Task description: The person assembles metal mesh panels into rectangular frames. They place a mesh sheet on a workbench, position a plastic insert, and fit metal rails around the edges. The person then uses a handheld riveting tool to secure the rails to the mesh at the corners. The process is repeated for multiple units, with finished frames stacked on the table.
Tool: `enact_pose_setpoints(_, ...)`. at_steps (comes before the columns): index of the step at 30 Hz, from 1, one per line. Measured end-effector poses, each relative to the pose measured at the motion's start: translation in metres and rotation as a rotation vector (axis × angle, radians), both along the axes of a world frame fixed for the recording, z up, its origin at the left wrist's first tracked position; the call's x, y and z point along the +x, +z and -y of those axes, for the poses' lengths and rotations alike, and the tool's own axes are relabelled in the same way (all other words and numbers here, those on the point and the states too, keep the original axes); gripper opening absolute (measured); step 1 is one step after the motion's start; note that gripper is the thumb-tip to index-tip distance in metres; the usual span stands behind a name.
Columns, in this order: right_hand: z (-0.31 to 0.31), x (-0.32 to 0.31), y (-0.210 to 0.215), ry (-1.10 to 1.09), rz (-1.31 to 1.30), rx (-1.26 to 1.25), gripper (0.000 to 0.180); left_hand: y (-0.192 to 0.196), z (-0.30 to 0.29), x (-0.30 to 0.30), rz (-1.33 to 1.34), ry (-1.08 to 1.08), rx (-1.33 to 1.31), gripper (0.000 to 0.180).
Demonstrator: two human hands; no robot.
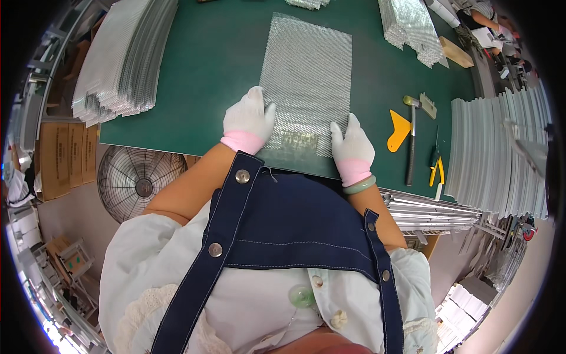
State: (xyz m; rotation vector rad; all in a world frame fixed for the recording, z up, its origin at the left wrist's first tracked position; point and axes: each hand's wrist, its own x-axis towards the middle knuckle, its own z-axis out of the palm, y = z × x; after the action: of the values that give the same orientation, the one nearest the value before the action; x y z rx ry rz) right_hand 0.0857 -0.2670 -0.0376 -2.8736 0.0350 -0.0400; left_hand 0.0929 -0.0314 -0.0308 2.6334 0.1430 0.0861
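Note:
A silvery, translucent mesh sheet (306, 65) with a notch in its near edge lies over the green tabletop in front of me. At its left edge, my left hand (249, 121), in a white glove with a pink cuff, holds the sheet with the thumb over the mesh. Lower down on the opposite edge is my right hand (352, 147), gloved alike, its thumb on the sheet and its forefinger pointing away from me. The other fingers of both hands are partly hidden.
Stacked mesh sheets (121, 59) stand at the left, with another pile (413, 26) at the far right. Right of me lie a hammer (411, 141), a yellow scraper (399, 130) and yellow-handled pliers (436, 168). Pale strips (492, 153) crowd the right side; a fan (141, 180) stands lower left.

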Motion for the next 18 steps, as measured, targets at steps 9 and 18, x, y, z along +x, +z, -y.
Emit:
enact_pose_setpoints(9, -0.004, -0.002, 0.009, -0.035, -0.04, -0.052, 0.063, 0.018, 0.007, 0.009, -0.247, 0.062, 0.112, 0.057)
enact_pose_setpoints(18, 0.009, 0.014, 0.001, 0.387, 0.195, -0.301, 0.06, -0.019, -0.021, 0.02, 0.19, -0.353, 0.394, 0.055)
